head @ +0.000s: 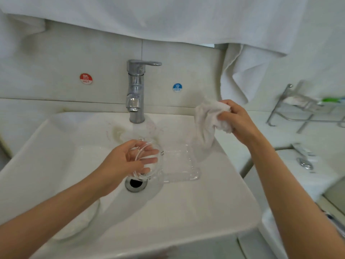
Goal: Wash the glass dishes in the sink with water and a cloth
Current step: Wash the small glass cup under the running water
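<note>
My left hand [130, 157] holds a small round clear glass dish [155, 161] over the drain [136, 184] of the white sink [56, 156], fingers curled round its rim. Water runs from the chrome tap [135, 90] just behind the dish. A square clear glass dish [181, 165] lies in the basin to the right of the round one. My right hand [237, 120] grips a bunched white cloth [207, 126] above the sink's right rim; its loose end hangs down toward the square dish.
Red HOT [85, 78] and blue COLD [177, 87] stickers mark the wall behind the tap. A white towel [240, 71] hangs at the upper right. A metal wire rack [306, 107] stands on the counter to the right. A white object lies at the basin's lower left.
</note>
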A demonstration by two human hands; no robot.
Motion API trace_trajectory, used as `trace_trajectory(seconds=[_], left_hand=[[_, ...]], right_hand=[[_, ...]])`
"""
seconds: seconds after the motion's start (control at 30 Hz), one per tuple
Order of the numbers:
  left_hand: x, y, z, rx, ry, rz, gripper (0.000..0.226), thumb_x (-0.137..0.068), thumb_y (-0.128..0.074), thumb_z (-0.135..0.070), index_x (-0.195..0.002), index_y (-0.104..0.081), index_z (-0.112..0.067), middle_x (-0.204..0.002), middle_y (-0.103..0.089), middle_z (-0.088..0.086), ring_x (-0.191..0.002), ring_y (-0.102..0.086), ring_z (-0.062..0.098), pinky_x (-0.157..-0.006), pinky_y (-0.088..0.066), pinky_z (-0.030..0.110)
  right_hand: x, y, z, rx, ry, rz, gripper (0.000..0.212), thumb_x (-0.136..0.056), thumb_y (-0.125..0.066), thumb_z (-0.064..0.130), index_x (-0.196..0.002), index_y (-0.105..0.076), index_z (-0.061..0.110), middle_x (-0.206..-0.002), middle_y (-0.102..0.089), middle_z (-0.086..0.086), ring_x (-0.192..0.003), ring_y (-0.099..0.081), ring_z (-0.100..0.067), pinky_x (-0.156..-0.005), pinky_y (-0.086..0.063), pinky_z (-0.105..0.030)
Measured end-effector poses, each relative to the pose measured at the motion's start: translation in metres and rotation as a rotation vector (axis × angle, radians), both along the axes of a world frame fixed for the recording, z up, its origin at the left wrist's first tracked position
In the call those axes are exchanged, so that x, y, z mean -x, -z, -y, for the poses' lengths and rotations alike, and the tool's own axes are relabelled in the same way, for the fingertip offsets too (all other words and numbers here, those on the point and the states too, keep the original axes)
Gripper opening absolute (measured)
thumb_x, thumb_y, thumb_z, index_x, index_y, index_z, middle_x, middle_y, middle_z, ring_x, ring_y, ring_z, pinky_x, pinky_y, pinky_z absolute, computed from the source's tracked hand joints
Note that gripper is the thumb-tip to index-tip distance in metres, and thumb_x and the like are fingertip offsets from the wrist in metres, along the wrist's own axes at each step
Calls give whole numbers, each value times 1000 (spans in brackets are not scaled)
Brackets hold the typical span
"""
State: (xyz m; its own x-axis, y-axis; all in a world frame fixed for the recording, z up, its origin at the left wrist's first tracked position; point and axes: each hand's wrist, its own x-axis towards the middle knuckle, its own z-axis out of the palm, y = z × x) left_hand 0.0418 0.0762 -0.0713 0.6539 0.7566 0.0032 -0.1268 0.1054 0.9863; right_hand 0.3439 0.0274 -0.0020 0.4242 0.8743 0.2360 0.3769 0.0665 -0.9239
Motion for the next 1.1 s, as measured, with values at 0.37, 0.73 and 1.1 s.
trace_trajectory(seconds=[0.37, 0.73, 1.1], left_hand=[[-12, -2, 11, -72, 90, -9, 54, -70, -52, 30, -113, -53, -4, -104, -72, 4, -95, -69, 26, -71, -58, 31], [-33, -10, 28, -205, 85, -26, 44, -77, -50, 28, -106, -54, -4, -108, -71, 5, -97, -69, 24, -82, -54, 29], [-25, 8, 30, -999, -65, -306, 60, -62, -46, 10, -117, -58, -12, -115, -62, 5, -104, -51, 2, -88, -36, 3]], right_hand=[[-24, 41, 25, 325, -35, 166, 43, -56, -46, 16, -96, -63, 17, -91, -61, 1, -83, -54, -11, -65, -42, -13], [16, 70, 7, 521, 270, 635, 66, -88, -56, 39, -144, -26, 19, -136, -40, -16, -117, -49, -38, -94, -38, -40], [107, 49, 27, 351, -53, 54, 39, -97, -35, 48, -94, -61, 18, -88, -69, -4, -70, -67, -20, -69, -55, -30]])
